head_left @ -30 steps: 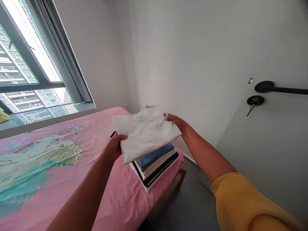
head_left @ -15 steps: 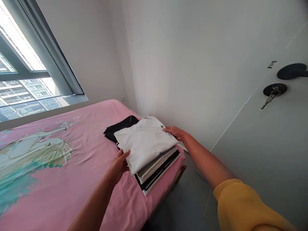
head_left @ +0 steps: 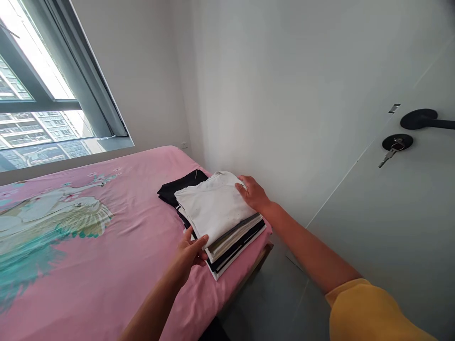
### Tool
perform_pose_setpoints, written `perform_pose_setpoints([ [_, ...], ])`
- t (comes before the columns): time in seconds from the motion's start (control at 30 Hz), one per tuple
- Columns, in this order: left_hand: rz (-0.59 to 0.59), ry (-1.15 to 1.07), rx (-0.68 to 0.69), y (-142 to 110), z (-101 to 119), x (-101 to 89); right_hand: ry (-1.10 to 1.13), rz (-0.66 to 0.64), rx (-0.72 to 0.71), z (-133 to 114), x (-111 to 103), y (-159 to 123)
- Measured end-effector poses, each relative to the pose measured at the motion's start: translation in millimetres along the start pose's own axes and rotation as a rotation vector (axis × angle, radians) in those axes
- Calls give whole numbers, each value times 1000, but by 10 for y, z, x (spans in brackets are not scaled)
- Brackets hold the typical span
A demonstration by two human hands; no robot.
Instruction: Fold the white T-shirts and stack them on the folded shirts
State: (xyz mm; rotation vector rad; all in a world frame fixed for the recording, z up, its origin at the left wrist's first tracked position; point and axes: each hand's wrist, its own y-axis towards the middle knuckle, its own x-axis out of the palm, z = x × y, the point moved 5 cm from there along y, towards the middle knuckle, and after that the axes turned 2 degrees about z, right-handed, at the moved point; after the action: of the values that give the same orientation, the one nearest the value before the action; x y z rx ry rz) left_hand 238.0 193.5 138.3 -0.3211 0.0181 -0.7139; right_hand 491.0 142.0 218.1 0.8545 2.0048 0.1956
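Note:
A folded white T-shirt (head_left: 213, 201) lies on top of a stack of folded clothes (head_left: 234, 246) with white, black, beige and grey edges. My left hand (head_left: 192, 248) grips the shirt's near-left corner, thumb on top and fingers below at the side of the stack. At the shirt's far-right edge is my right hand (head_left: 253, 193), its thumb lying over the cloth; part of its grip is hidden. Behind the stack, a folded black garment (head_left: 183, 185) shows, partly covered by the white shirt.
The stack rests at the corner of a bed with a pink printed sheet (head_left: 142, 189). A white wall (head_left: 249, 94) rises close behind it. A door handle (head_left: 423, 119) and a lock with keys (head_left: 396, 143) are at the right, a window (head_left: 42, 109) at the left.
My left hand has shifted right and down along the shirt's near corner. My right hand has slid toward the shirt's far edge, and the shirt lies more squarely over the stack.

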Motion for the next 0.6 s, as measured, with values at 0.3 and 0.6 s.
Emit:
perform_pose_setpoints([
  [0.3, 73, -90, -39, -431, -343, -140, -313, -415, -211, -193, 381, -691],
  [0.6, 340, -230, -370, -2014, -1972, -898, 145, 75, -731, -538, 766, -2045],
])
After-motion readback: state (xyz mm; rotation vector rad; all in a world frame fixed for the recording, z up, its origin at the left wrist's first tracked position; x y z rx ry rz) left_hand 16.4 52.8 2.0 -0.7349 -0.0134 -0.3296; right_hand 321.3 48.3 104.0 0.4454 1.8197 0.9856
